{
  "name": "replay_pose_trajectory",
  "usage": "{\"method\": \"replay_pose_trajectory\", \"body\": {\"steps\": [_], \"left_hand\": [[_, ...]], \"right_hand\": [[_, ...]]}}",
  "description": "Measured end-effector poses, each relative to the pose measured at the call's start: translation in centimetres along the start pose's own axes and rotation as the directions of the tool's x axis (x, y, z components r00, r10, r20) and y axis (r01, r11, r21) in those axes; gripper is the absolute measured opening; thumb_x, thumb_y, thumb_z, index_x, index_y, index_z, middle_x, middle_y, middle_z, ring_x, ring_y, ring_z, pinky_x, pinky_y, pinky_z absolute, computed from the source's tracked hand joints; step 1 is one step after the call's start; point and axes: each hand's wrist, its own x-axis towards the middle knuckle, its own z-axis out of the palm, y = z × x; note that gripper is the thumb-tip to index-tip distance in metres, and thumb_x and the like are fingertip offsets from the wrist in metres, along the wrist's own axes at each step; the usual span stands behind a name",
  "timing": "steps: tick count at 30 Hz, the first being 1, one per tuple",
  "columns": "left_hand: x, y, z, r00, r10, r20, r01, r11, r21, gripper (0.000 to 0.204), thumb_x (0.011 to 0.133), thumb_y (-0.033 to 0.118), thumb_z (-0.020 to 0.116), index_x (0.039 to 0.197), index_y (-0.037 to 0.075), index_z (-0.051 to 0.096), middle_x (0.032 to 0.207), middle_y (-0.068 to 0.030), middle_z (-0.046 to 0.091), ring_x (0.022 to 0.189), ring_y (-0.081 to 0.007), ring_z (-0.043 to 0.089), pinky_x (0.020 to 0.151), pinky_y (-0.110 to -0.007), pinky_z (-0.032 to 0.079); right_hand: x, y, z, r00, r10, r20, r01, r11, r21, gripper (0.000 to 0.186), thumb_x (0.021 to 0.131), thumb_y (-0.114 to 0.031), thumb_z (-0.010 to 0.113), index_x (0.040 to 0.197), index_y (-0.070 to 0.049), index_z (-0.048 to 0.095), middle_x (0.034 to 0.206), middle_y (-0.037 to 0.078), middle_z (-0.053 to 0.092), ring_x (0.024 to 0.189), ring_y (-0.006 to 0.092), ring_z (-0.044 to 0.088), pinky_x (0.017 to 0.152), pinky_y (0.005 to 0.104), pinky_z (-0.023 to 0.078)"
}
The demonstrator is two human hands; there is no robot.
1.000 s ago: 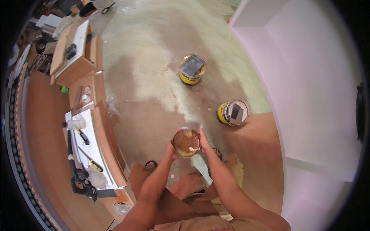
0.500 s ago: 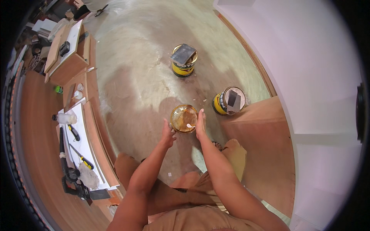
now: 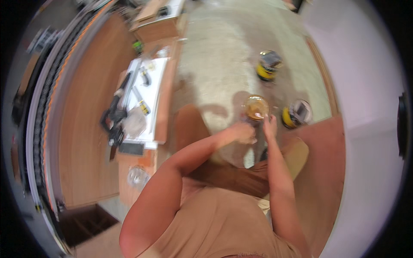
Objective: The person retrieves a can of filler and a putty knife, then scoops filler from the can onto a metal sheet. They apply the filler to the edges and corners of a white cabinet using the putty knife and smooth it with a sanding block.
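A round tin (image 3: 255, 106) with a brown-stained top and gold-coloured rim lies ahead of my hands. My right hand (image 3: 270, 127) is at its near right edge, with the fingertips closed at the rim. My left hand (image 3: 244, 132) is smeared by motion just below the tin, with its wrist bent inward. Its fingers are too blurred to read, and no object shows in it. Farther off stands a yellow and black can (image 3: 267, 66) with a dark flat piece on top. Another yellow and black can (image 3: 296, 114) stands to the right, also with a flat piece on it.
On the left, a wooden bench (image 3: 165, 99) bears a white board, a black power tool (image 3: 114, 122), yellow and black hand tools (image 3: 142, 103) and a crumpled greyish clump (image 3: 135, 122). A wooden panel (image 3: 320, 159) and a pale wall (image 3: 370, 129) stand on the right.
My view has turned left, so the scene sits farther right. My left hand has left the tin's left side and is now below it. My right hand remains beside the rim.
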Motion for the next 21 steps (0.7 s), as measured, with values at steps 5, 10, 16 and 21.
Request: {"method": "replay_pose_trajectory", "body": {"steps": [5,10,16,21], "left_hand": [[-14.9,-0.3,-5.7,0.606,-0.177,-0.775,0.025,0.979,-0.204,0.033,0.09,0.033,0.059,0.11,0.008,0.067,0.102,-0.0164,0.067,0.083,-0.0337,0.065,0.076,-0.043,0.052],[-26.5,-9.9,-2.3,0.134,-0.562,-0.816,0.326,0.803,-0.499,0.031,0.09,0.031,0.062,0.09,0.002,0.07,0.077,-0.0155,0.067,0.071,-0.0316,0.064,0.067,-0.038,0.049],[-34.1,-23.4,10.6,0.047,-0.937,-0.346,0.522,0.318,-0.791,0.034,0.082,0.036,0.064,0.088,0.003,0.072,0.086,-0.0183,0.07,0.085,-0.034,0.067,0.075,-0.043,0.05],[-31.6,-28.7,5.4,-0.163,-0.847,-0.506,0.666,0.284,-0.69,0.035,0.083,0.029,0.062,0.107,0.004,0.068,0.099,-0.0233,0.068,0.096,-0.0366,0.066,0.085,-0.047,0.05]], "right_hand": [[-9.6,-3.0,1.2,0.542,-0.154,0.826,0.569,0.79,-0.226,0.052,0.091,-0.04,0.054,0.126,-0.001,0.055,0.12,0.025,0.06,0.116,0.0425,0.054,0.096,0.0457,0.044],[-13.6,2.0,2.4,0.241,0.049,0.969,0.546,0.819,-0.177,0.048,0.091,-0.033,0.054,0.128,-0.002,0.055,0.126,0.024,0.058,0.118,0.036,0.055,0.097,0.0404,0.044],[-12.4,-0.7,1.1,0.355,0.044,0.934,0.689,0.663,-0.293,0.05,0.09,-0.033,0.056,0.128,-0.001,0.054,0.125,0.024,0.058,0.117,0.0357,0.055,0.098,0.0421,0.043],[-12.2,-0.2,3.4,0.363,-0.136,0.922,0.614,0.779,-0.127,0.052,0.09,-0.036,0.056,0.129,-0.001,0.054,0.121,0.023,0.06,0.115,0.0381,0.055,0.098,0.0436,0.044]]}}
